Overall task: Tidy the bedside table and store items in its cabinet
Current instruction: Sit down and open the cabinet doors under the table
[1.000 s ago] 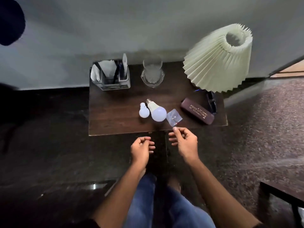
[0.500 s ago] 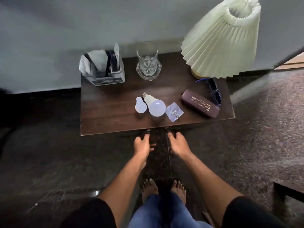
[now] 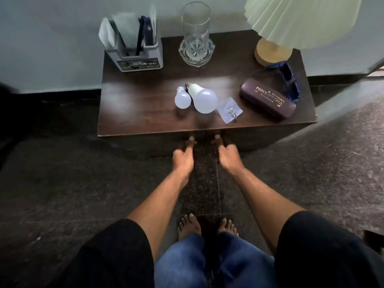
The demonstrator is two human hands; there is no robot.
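Observation:
The dark wooden bedside table (image 3: 141,104) carries a small white bulb (image 3: 182,99), a large white bulb (image 3: 204,99), a clear packet with a hook (image 3: 229,110), a maroon glasses case (image 3: 268,99) and blue sunglasses (image 3: 291,82). Below the front edge are the two cabinet doors (image 3: 158,145), shut, meeting at a middle seam. My left hand (image 3: 184,157) has its fingers hooked on the left door beside the seam. My right hand (image 3: 227,155) grips the right door the same way. The fingertips are partly blurred.
At the back stand a grey organizer with papers and pens (image 3: 139,53), a tall glass on a glass dish (image 3: 196,34), and a lamp with a wooden base (image 3: 270,54) and pleated shade (image 3: 301,19). My bare feet (image 3: 189,225) rest on the dark stone floor.
Both hands have dropped from just below the table's front edge onto the cabinet doors at the seam. The view has moved closer and lower.

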